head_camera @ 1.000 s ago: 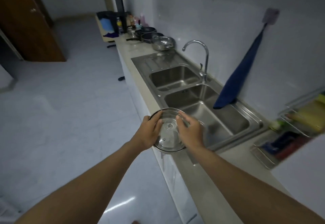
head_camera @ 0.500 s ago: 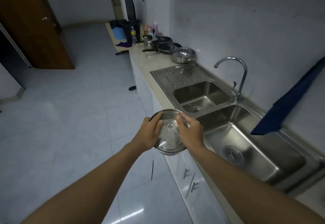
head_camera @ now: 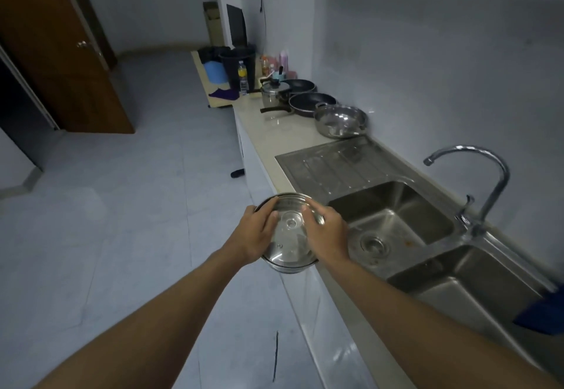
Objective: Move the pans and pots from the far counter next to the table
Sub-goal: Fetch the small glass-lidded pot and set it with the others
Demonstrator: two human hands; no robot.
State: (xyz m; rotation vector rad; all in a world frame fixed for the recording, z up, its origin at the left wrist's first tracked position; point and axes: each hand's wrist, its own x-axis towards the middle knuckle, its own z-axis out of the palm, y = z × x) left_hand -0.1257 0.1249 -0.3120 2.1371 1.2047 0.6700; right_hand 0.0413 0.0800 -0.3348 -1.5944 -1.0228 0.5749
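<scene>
Steel pot [head_camera: 288,266] with a clear glass lid [head_camera: 288,246] is hanging over the bench [head_camera: 283,135] edge beside the sink [head_camera: 393,217], left grip [head_camera: 256,236] and right grip [head_camera: 328,233] clasping its sides; open floor [head_camera: 137,205] is stretching leftward.

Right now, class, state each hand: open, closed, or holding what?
Left hand: holding the lidded steel pot by its left side.
Right hand: holding the same pot, opposite side.

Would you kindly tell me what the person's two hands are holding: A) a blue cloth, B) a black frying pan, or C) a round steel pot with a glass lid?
C: the left hand and right hand grip the round steel pot with a glass lid by its sides.
</scene>
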